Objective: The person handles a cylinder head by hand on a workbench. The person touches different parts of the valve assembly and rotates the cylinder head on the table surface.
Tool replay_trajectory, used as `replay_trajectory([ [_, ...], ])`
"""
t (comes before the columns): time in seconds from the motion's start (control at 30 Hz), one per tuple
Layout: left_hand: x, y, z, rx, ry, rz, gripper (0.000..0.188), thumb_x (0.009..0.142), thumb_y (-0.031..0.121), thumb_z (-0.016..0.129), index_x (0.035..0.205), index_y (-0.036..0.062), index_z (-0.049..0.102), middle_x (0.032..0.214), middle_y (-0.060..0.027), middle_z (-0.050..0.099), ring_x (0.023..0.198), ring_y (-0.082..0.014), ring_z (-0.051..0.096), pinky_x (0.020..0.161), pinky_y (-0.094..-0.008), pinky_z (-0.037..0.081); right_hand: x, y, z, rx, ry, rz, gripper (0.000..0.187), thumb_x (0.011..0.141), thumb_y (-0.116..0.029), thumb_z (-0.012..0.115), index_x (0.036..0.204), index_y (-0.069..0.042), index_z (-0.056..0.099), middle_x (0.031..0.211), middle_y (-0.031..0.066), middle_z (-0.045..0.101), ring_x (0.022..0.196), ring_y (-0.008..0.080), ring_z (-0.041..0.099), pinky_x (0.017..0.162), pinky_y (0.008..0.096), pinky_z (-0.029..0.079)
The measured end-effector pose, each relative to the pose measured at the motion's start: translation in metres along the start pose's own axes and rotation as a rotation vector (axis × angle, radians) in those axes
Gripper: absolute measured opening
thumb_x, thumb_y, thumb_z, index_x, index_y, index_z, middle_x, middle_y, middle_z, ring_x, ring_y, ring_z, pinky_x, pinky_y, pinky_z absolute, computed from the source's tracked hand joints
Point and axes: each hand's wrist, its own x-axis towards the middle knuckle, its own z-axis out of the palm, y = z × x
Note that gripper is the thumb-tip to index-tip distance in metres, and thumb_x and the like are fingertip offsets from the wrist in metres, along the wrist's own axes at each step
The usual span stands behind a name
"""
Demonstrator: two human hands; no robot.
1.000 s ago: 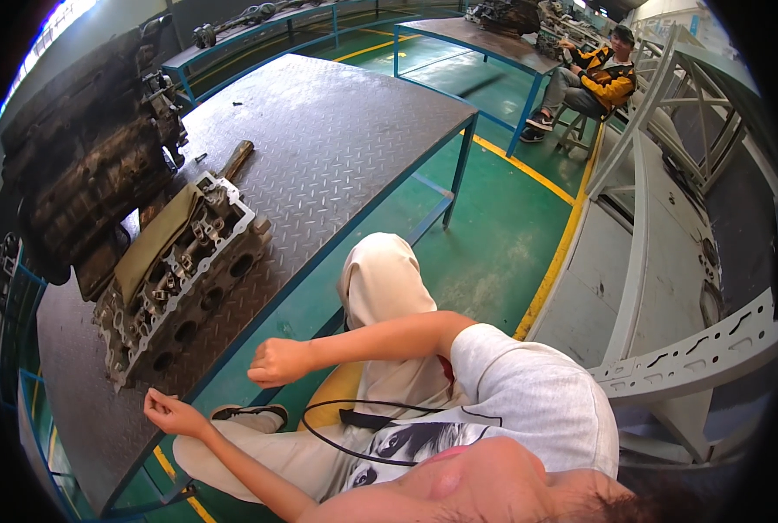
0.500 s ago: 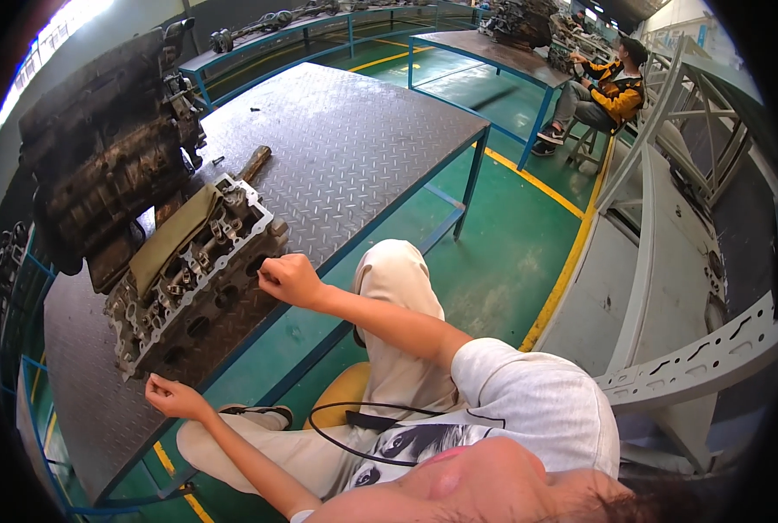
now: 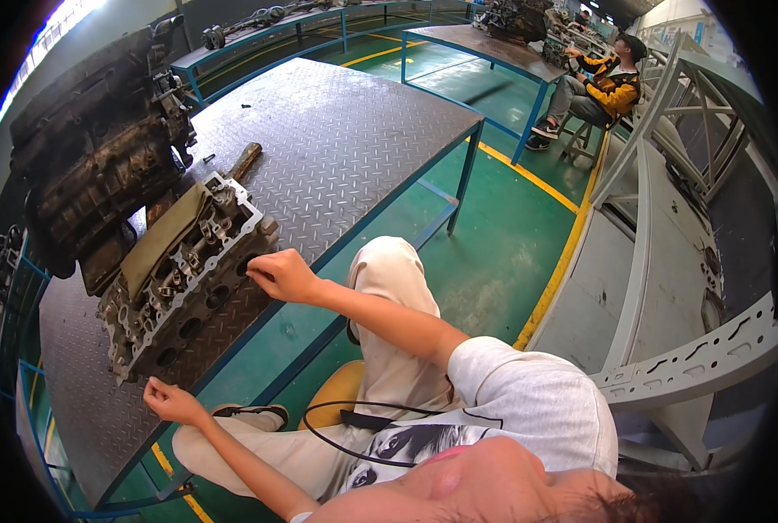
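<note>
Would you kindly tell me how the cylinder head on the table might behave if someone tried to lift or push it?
The cylinder head is probably heavy and stiff, being a thick, blocky metal casting. Its long, angular shape makes rolling seem unlikely. Pushed, it may drag rather than glide, since the metal tabletop has a raised tread pattern.

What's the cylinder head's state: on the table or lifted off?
On the table: the cylinder head meets its patterned surface along the lower edge. Right hand beside it, left hand near its end; contact unclear.
</note>
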Motion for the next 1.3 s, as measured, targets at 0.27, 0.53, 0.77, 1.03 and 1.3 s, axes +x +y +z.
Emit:
replay_trajectory([
  [0.27, 0.001, 0.001, -0.003, 0.048, 0.017, 0.013, 0.024, 0.093, 0.023, 0.056, 0.093, -0.001, 0.059, 0.079, -0.0094, 0.062, 0.058, -0.0151, 0.056, 0.048, -0.025, 0.045, -0.001, 0.003, -0.002, -0.044, 0.05, 0.016, 0.008, 0.077, -0.01, 0.064, 0.08, -0.004, 0.059, 0.066, 0.013, 0.059, 0.06, 0.0323, 0.058, 0.052, 0.0386, 0.045],
  [0.53, -0.002, -0.004, -0.004, 0.001, -0.046, -0.087, 0.027, 0.093, 0.026, 0.055, 0.094, -0.0014, 0.059, 0.081, -0.0094, 0.063, 0.056, -0.0135, 0.054, 0.05, -0.0267, 0.045, -0.007, -0.002, 0.007, 0.445, -0.115, 0.422, 0.014, 0.082, -0.012, 0.065, 0.086, 0.0, 0.062, 0.06, 0.007, 0.059, 0.05, 0.0133, 0.056, 0.047, 0.0274, 0.043],
  [0.77, 0.002, -0.028, -0.004, -0.856, -0.178, -0.715, 0.021, 0.092, 0.024, 0.056, 0.096, 0.0037, 0.057, 0.083, -0.004, 0.054, 0.075, -0.0125, 0.053, 0.063, -0.0223, 0.043, 0.003, -0.006, -0.006, 1.317, -0.351, 0.824, 0.011, 0.087, -0.016, 0.059, 0.087, -0.006, 0.055, 0.107, 0.0135, 0.06, 0.058, 0.0098, 0.052, 0.047, 0.0226, 0.04],
  [1.03, 0.006, -0.015, -0.011, -1.296, -0.505, -0.835, 0.014, 0.094, 0.021, 0.053, 0.093, 0.0071, 0.056, 0.085, -0.0005, 0.054, 0.074, -0.0106, 0.049, 0.065, -0.0237, 0.04, 0.008, -0.004, -0.018, 1.703, -0.411, 0.75, 0.008, 0.089, -0.016, 0.056, 0.089, -0.008, 0.055, 0.118, 0.0129, 0.057, 0.07, 0.0123, 0.055, 0.056, 0.0239, 0.047],
  [1.3, -0.001, -0.008, -0.007, -1.374, -0.57, -0.83, 0.014, 0.095, 0.019, 0.051, 0.092, 0.0058, 0.054, 0.084, -0.002, 0.052, 0.07, -0.0109, 0.047, 0.059, -0.0235, 0.04, 0.006, 0.002, -0.018, 1.65, -0.383, 0.757, 0.008, 0.09, -0.016, 0.057, 0.09, -0.008, 0.056, 0.116, 0.0098, 0.057, 0.075, 0.0103, 0.054, 0.059, 0.0226, 0.044],
])
